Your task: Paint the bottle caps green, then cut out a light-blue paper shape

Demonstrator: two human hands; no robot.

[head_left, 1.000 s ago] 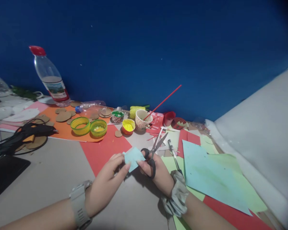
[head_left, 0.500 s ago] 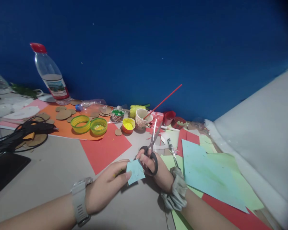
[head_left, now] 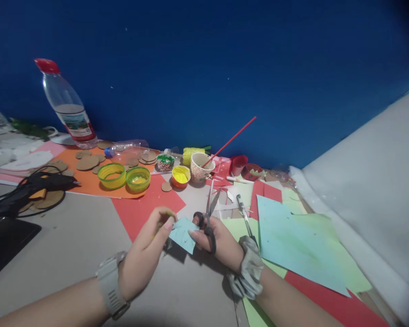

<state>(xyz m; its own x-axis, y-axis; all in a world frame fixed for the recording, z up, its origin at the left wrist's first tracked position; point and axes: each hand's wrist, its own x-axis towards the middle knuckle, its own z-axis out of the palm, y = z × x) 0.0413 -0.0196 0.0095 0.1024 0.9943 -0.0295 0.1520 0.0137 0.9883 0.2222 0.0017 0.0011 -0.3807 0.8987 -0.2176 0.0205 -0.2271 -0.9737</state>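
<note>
A small light-blue paper piece (head_left: 184, 234) with thin dark pencil-like lines is held between my two hands above the grey table. The thumb of my left hand (head_left: 146, 254) pinches its left corner, with the fingers curled behind. My right hand (head_left: 221, 238) carries black-handled scissors (head_left: 208, 215), fingers in the loops, blades pointing away and slightly apart. Its thumb also presses on the paper's right side. The fingertips behind the paper are hidden. A red paper sheet (head_left: 146, 213) lies just beyond my left hand.
Behind stand a yellow paint cup (head_left: 181, 176), a patterned paper cup (head_left: 199, 171) with a red stick (head_left: 231, 140), two green-yellow rings (head_left: 112, 177) and a water bottle (head_left: 70, 109). Pens (head_left: 245, 215) and a large blue sheet (head_left: 296, 245) lie right; a glue gun (head_left: 51, 181) lies left.
The paper has turned and shifted left and its drawn lines lie at a new angle. My left hand has moved to its corner, and my right thumb now lies on the paper.
</note>
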